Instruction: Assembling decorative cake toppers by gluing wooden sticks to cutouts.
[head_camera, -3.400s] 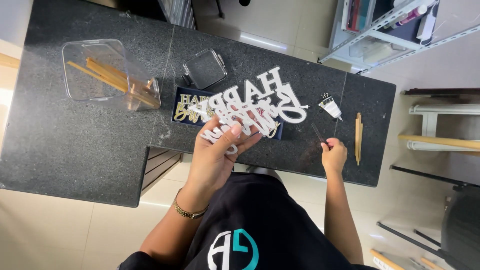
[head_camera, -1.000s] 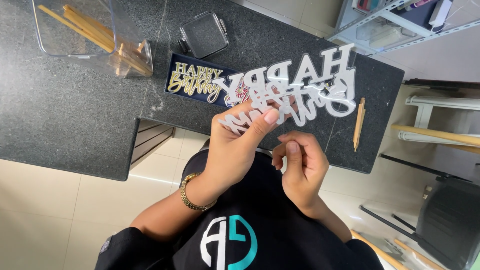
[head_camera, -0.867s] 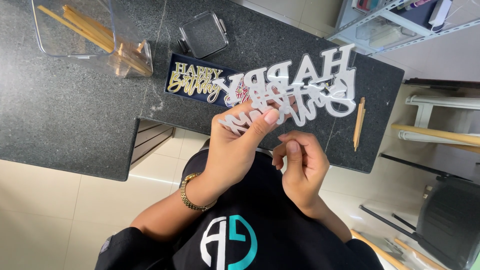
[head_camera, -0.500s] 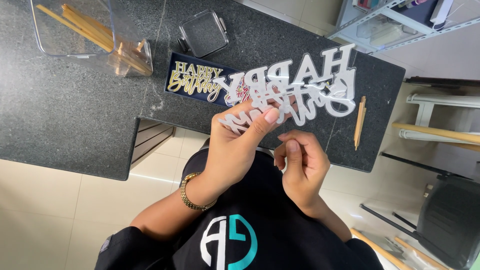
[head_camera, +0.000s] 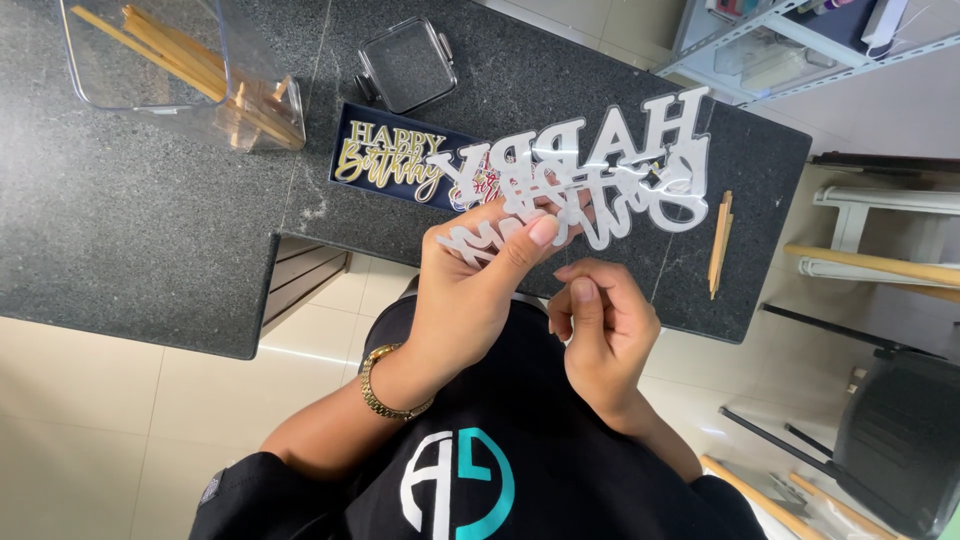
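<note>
The white cut-out lettering piece (head_camera: 590, 170) was up in the air over the near edge of the dark speckled worktop (head_camera: 130, 220), seen from its back so the letters ran mirrored; the left hand (head_camera: 470, 290) had its grip closed on the lower left end of it, thumb on top and fingers tucked behind; the rest of the piece stuck out to the right with nothing under it; the right hand (head_camera: 600, 330) sat just below and to the right of that, fingers curled in with the thumb pressed toward the fingertips, not touching the lettering; looked like it was pinching something tiny but honestly couldn't tell what, or if there was anything in there at all; a gold bracelet (head_camera: 385, 395) was on the left wrist.

Right behind the cut-out, flat on the worktop, lay a dark blue card with gold lettering (head_camera: 390, 160), partly covered by the white piece; just past that, a small clear square box (head_camera: 408, 65); off to the far left a bigger clear container (head_camera: 180, 70) with wooden sticks (head_camera: 200, 75) leaning inside it; and over on the right, near the worktop's edge, a couple of loose wooden sticks (head_camera: 720, 240) lying side by side, well apart from both hands.
</note>
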